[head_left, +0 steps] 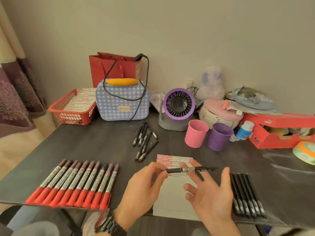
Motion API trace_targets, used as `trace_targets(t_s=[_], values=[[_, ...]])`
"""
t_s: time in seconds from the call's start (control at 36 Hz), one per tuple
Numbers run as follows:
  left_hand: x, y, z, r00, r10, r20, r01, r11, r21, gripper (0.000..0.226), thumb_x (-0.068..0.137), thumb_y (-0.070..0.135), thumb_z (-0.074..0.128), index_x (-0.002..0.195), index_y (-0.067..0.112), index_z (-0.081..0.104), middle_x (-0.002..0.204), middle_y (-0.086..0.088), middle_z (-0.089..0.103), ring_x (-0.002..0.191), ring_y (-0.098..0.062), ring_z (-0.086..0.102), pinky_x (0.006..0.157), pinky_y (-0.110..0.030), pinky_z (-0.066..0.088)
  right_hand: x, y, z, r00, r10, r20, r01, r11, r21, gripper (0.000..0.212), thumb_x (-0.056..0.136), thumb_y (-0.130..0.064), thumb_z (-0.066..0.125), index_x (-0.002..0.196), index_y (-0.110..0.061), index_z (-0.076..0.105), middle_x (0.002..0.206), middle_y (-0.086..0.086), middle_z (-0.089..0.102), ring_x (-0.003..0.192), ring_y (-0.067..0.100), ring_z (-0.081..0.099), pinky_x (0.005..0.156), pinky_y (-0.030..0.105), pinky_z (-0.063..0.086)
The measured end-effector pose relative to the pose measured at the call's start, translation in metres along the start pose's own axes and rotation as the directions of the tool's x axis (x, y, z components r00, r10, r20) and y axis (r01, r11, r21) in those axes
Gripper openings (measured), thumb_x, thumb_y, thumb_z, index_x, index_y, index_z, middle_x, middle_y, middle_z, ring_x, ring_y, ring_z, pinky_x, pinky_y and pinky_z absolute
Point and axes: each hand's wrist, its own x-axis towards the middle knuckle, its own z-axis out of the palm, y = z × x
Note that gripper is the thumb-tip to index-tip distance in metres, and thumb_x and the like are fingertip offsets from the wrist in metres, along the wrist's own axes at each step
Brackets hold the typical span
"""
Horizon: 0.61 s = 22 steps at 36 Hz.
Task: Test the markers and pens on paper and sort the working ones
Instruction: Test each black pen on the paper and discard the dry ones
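Observation:
My left hand [144, 186] pinches one end of a black pen [177, 170], held level above a sheet of white paper [172, 196] with red scribbles along its far edge. Fingertips of my right hand [209, 193] touch the pen's clear cap end; the other fingers are spread. A row of red-capped markers [75, 183] lies side by side at the left. Several black pens [245, 195] lie in a neat row at the right. A loose pile of black pens [144, 142] sits further back in the middle.
A pink mesh cup [196, 133] and a purple mesh cup [219, 137] stand behind the paper. Further back are a purple desk fan [177, 108], a checked blue bag [121, 103], a red basket [73, 108] and a red box [279, 130].

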Motion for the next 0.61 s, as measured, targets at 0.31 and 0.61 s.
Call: trace_targets(t_s=[0.31, 0.61], values=[[-0.029, 0.008, 0.023, 0.996, 0.022, 0.085, -0.022, 1.0, -0.001, 0.013, 0.095, 0.058, 0.04, 0.105, 0.05, 0.044, 0.097, 0.03, 0.065, 0.088, 0.001, 0.061, 0.07, -0.019, 0.048, -0.014, 0.012, -0.01, 0.974, -0.09, -0.21, 0.117, 0.986, 0.12, 0.045, 0.094, -0.042, 0.043, 0.064, -0.011, 0.058, 0.079, 0.009, 0.061, 0.055, 0.024, 0.055, 0.047, 0.024, 0.049], [-0.02, 0.01, 0.033, 0.989, 0.047, 0.14, -0.052, 0.998, 0.037, 0.022, 0.094, 0.066, 0.042, 0.108, 0.05, 0.049, 0.106, 0.035, 0.058, 0.098, 0.002, 0.059, 0.073, -0.007, 0.042, -0.011, 0.012, -0.008, 0.981, -0.142, -0.13, 0.07, 0.892, -0.446, 0.052, 0.084, -0.056, 0.063, 0.095, -0.007, 0.078, 0.092, 0.004, 0.069, 0.053, 0.017, 0.052, 0.045, 0.026, 0.046]])
